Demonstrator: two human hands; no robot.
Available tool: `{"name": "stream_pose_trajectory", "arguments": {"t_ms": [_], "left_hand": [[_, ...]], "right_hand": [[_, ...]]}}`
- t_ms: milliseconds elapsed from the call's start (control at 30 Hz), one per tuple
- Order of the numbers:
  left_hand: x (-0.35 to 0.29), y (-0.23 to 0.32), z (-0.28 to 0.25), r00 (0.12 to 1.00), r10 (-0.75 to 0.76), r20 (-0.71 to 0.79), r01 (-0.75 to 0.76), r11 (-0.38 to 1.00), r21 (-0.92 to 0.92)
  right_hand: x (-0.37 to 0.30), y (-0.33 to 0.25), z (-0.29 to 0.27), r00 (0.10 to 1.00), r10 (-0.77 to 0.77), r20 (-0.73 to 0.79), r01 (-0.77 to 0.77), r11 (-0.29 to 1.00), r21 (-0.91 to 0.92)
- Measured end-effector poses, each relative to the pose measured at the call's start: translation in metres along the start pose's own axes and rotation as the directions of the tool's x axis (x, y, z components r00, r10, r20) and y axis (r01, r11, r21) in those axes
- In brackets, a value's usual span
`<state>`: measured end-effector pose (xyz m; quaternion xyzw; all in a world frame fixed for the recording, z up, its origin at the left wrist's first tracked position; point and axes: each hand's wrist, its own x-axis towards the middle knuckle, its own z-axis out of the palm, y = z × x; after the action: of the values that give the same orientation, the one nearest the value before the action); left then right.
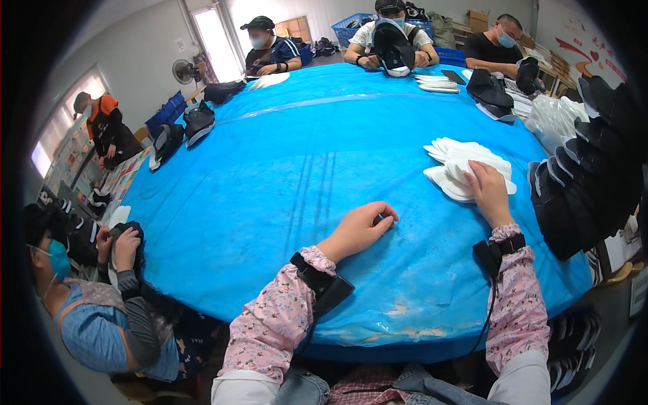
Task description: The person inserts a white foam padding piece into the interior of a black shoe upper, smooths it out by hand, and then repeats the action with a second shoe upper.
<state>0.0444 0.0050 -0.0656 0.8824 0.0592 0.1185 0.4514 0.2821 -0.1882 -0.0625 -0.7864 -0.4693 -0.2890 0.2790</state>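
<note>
My left hand (pixel 361 229) hovers over or rests on the middle of the blue-covered table (pixel 270 202), its fingers curled in and nothing seen in them. To the right, my right hand (pixel 491 194) is on a fanned pile of white shoe insoles (pixel 449 152). Its thumb and fingers close on an insole at the near side of the pile; the fingers' undersides are hidden. Pink flowered sleeves cover both forearms, with a black strapped device at each wrist.
Stacked black shoe uppers (pixel 587 175) stand along the right edge beside a clear plastic bag (pixel 555 120). More black uppers (pixel 491 93) and an insole stack (pixel 437 83) lie at the far right. Other people work around the table, one close at left (pixel 101 317).
</note>
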Motion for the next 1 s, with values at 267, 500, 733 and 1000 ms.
{"name": "stream_pose_trajectory", "arguments": {"t_ms": [267, 500, 733, 1000], "left_hand": [[0.000, -0.001, 0.000, 1.000, -0.003, -0.011, 0.003, 1.000, 0.010], [0.003, 0.000, 0.001, 1.000, -0.015, -0.010, 0.014, 0.999, -0.030], [0.000, 0.000, -0.001, 1.000, -0.015, -0.023, 0.015, 1.000, -0.016], [0.000, 0.004, 0.000, 0.999, 0.013, -0.043, -0.011, 0.999, 0.047]], "right_hand": [[0.006, -0.020, -0.005, 0.998, -0.064, -0.021, 0.065, 0.996, 0.056], [0.006, -0.018, -0.003, 0.993, -0.109, -0.038, 0.108, 0.993, -0.042], [0.022, -0.077, -0.044, 0.941, -0.271, -0.204, 0.275, 0.962, -0.009], [-0.016, -0.122, -0.003, 0.880, -0.389, 0.271, 0.227, 0.848, 0.479]]}}
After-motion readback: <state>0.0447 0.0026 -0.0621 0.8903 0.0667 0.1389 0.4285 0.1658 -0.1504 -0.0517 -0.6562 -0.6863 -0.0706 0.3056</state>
